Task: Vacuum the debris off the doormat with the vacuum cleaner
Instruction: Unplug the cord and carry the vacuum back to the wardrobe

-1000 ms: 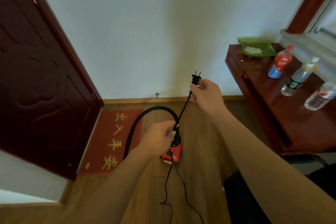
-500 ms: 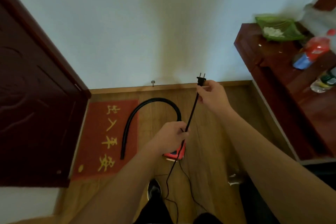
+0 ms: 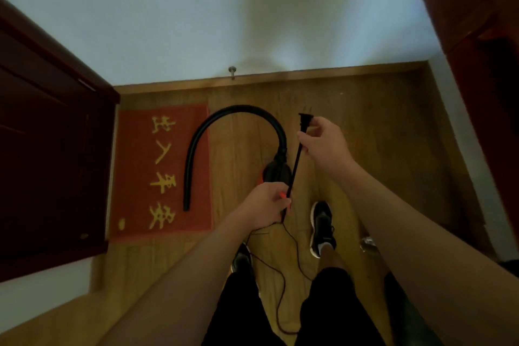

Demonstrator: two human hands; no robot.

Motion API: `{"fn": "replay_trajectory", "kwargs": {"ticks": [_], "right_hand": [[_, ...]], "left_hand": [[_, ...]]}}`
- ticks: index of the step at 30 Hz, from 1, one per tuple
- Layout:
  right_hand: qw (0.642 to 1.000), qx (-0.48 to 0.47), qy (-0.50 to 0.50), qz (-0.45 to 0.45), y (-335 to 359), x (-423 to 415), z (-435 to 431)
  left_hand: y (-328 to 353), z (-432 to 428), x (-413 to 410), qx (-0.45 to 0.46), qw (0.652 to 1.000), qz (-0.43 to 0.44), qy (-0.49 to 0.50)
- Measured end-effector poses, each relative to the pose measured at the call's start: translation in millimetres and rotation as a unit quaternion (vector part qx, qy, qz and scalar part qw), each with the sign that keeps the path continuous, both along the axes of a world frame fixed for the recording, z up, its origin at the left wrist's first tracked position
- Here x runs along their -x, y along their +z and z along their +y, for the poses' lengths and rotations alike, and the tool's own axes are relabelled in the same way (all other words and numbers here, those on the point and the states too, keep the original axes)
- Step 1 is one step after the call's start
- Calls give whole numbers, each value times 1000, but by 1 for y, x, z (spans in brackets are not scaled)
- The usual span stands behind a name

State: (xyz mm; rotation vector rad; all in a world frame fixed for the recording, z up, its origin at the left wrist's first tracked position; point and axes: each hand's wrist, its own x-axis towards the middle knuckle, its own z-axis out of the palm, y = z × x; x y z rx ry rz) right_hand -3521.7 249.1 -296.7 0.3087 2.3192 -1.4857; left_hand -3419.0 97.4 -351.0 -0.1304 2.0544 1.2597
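Observation:
A red doormat (image 3: 132, 177) with yellow characters lies on the wooden floor by the door. The small red and black vacuum cleaner (image 3: 276, 173) sits to its right, and its black hose (image 3: 213, 123) arches over onto the mat. My left hand (image 3: 266, 205) grips the black power cord (image 3: 295, 166) just in front of the vacuum body. My right hand (image 3: 323, 140) pinches the cord right below the plug (image 3: 305, 118), keeping it taut and raised. Slack cord trails down between my feet.
A dark red door (image 3: 47, 149) stands open on the left, beside the mat. A dark wooden cabinet (image 3: 477, 36) fills the right side. A metal door stopper (image 3: 232, 70) sticks out of the skirting board ahead. My shoes (image 3: 321, 227) stand behind the vacuum.
The view has tilted down, so the cabinet top with its bottles and green dish has left the frame. Both hands keep their hold on the cord, and my feet now show.

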Motion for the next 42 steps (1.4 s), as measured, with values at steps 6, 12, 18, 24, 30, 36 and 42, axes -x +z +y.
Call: {"fn": "replay_trajectory", "kwargs": {"ticks": [6, 12, 18, 24, 30, 36, 42], "right_hand": [[997, 0, 44, -69, -137, 57, 12], [991, -3, 73, -115, -271, 89, 12], [983, 16, 58, -173, -394, 94, 5], [981, 2, 52, -186, -474, 94, -3], [984, -5, 41, -173, -519, 96, -7], [985, -6, 44, -169, -545, 89, -3], [978, -1, 59, -201, -551, 81, 4]], "left_hand": [[-127, 19, 35, 23, 996, -54, 62], [-250, 32, 51, 12, 986, -115, 124], [-352, 24, 57, 69, 978, -158, 119], [-423, 23, 55, 66, 968, -188, 151], [-463, 15, 58, 91, 970, -178, 136], [-479, 13, 55, 124, 964, -192, 134], [-474, 19, 56, 154, 958, -204, 133]]}}
